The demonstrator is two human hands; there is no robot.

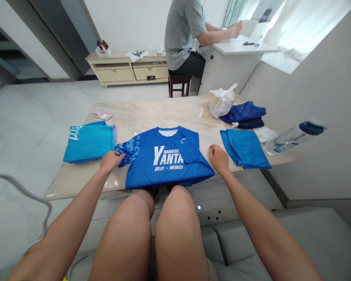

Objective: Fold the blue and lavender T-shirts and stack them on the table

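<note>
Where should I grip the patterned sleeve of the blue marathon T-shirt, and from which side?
Pinch the patterned sleeve at its outer hem from the left, with the left hand beside it. The sleeve lies flat, spread out from the blue marathon T-shirt, so that edge looks free.

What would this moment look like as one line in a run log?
left hand: on sleeve of blue marathon T-shirt | right hand: on marble table, beside T-shirt | nearby: folded turquoise cloth

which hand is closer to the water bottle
Right. The right hand is left of the water bottle, across the turquoise shirt. The left hand is farther, on the blue shirt's sleeve.
</note>
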